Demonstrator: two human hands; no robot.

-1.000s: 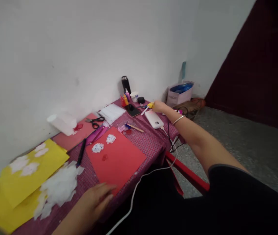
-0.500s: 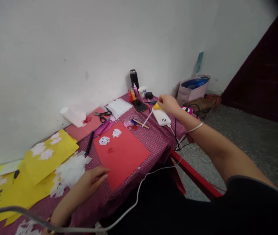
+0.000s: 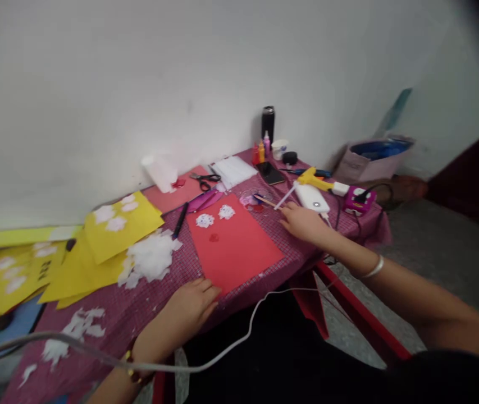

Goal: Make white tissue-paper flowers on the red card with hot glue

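Observation:
My right hand [image 3: 304, 223] is low over the table's right part, fingertips closed at the near end of a thin wooden stick [image 3: 265, 201]. The stick's dark far tip lies in smears of purple and red paint [image 3: 251, 200]. My left hand [image 3: 195, 303] rests at the near left edge of a red sheet of paper [image 3: 239, 247], fingers stretched out and holding nothing. Two white blossom shapes with purple specks [image 3: 204, 220] and a small red blot [image 3: 214, 238] are on the sheet. Just beyond my right hand, a yellow glue gun [image 3: 313, 179] with a whitish glue stick [image 3: 286, 196] lies across a white power bank [image 3: 311, 197].
Torn white paper [image 3: 150, 255] and yellow sheets with pale flowers [image 3: 123, 224] lie leftward. Behind are a black pen [image 3: 180, 220], scissors [image 3: 205, 180], a phone [image 3: 270, 173], paint bottles [image 3: 261, 150] and a black flask [image 3: 268, 126]. A white cable [image 3: 245, 336] crosses before me.
My right hand has left the yellow glue gun and come nearer, to the wooden stick's end. My left hand stays by the red sheet, its fingers now at the edge. The view has swung left.

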